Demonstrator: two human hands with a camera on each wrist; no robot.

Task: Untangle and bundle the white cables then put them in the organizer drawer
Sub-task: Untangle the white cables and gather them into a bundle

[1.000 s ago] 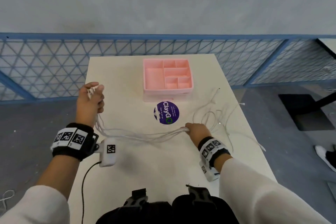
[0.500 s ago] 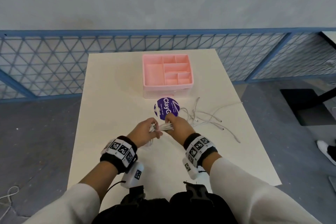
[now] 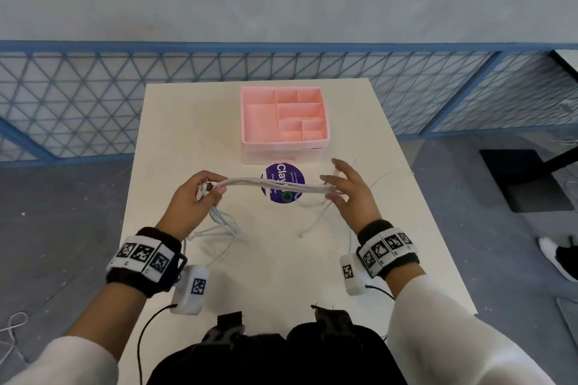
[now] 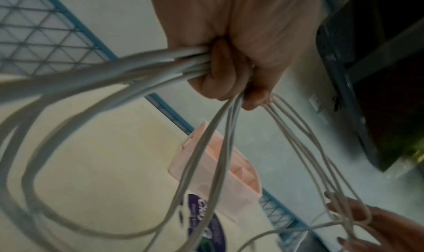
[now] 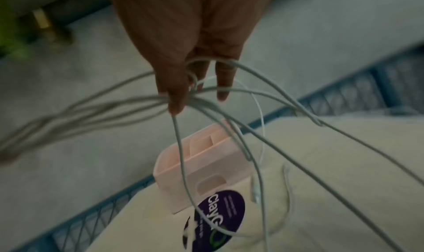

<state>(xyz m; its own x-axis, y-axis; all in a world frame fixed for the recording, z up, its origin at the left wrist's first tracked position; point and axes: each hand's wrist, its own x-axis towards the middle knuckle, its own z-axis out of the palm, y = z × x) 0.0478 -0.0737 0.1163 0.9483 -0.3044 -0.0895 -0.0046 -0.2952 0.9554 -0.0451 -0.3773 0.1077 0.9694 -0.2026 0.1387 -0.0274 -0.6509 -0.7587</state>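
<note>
Several white cables point(image 3: 272, 186) stretch as one bundle above the table, between my two hands. My left hand point(image 3: 200, 194) grips the bundle's left end in a fist point(image 4: 229, 65), and loops of the cables point(image 4: 137, 70) hang from it to the table. My right hand point(image 3: 344, 187) has straight, spread fingers point(image 5: 220, 85). The cables point(image 5: 229, 110) run across and between them, and the loose ends trail down onto the table at the right. The pink organizer drawer point(image 3: 250, 109), with several compartments and nothing in them, stands beyond the hands point(image 5: 169, 165).
A round purple ClayGo sticker point(image 3: 291, 172) lies on the cream table point(image 3: 281, 259) just in front of the organizer. A blue mesh fence point(image 3: 93, 97) runs behind the table. A shoe point(image 3: 560, 259) shows on the floor at the right.
Half a second ago both hands were close together near the sticker. They have since moved apart and risen, drawing the bundle out straight between them, and the right hand's fingers have opened.
</note>
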